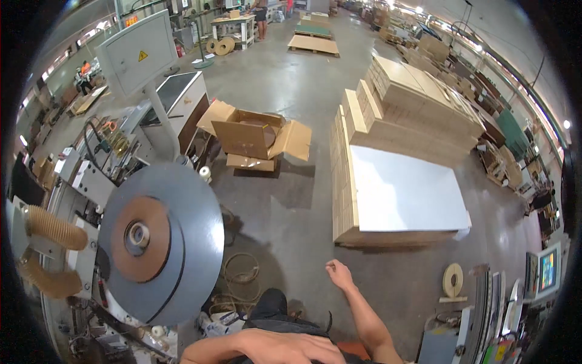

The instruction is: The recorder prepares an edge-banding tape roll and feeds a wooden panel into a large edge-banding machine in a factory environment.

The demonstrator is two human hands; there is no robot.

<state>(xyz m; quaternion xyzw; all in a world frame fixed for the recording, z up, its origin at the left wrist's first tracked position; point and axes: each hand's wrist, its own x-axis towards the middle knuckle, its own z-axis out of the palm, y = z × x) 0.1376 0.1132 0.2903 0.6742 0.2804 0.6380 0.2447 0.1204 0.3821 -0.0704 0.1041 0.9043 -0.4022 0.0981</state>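
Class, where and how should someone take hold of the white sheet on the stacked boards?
Probably with the grip on its near edge, coming from the person's side: the white sheet lies flat, and the stacked boards rise higher behind its far edge.

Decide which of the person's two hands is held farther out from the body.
The right hand: it extends forward over the grey floor, whereas the left hand crosses before the dark clothing at the lower edge.
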